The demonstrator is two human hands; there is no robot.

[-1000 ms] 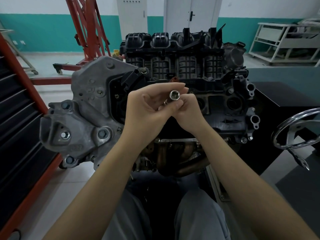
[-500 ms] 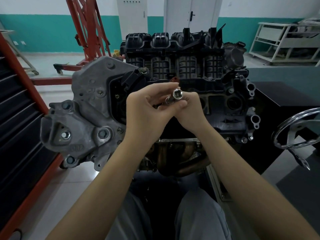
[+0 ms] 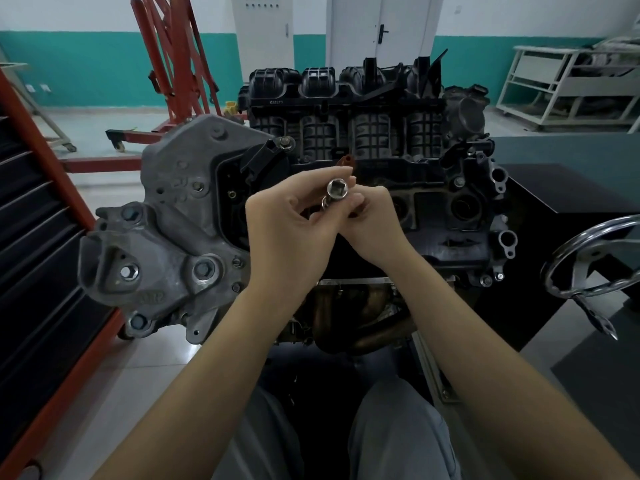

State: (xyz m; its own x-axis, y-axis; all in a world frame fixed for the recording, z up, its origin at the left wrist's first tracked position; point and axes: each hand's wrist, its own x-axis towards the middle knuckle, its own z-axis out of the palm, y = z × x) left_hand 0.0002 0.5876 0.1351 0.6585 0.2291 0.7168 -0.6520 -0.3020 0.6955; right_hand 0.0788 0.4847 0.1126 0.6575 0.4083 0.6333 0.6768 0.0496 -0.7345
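Biggest thing in view is the engine (image 3: pixel 381 133) on its stand: black ribbed intake up top, a big grey cast cover (image 3: pixel 180 237) bolted on at the left, and rusty exhaust pipes (image 3: pixel 363 317) low down in the middle. A red shop hoist (image 3: pixel 173 64) stands behind it on the left. A dark drawer cabinet (image 3: pixel 34 254) is cut off by the left edge, and a chrome handwheel (image 3: pixel 595 261) is partly cut off by the right edge.

Both hands are up in front of the middle of the engine, close together and touching. The left hand (image 3: pixel 287 230) has its fingers curled, with the forefinger reaching over the far side of the socket (image 3: pixel 337 192). The right hand (image 3: pixel 374 230) is curled in from the other side, fingertips pinching it, so both are gripping the same piece.

The socket itself is small and shiny, held at the fingertips, not touching the engine. Its square drive hole points straight back at the camera and a bit up. The long axis runs away from the viewer, down into the fingers toward the engine. You're basically looking at it end-on, so the barrel is nearly all hidden.

There's a second, smaller metal bit (image 3: pixel 325 203) just below-left of it, touching or nearly so. I can't make out what it is, or which hand has it.
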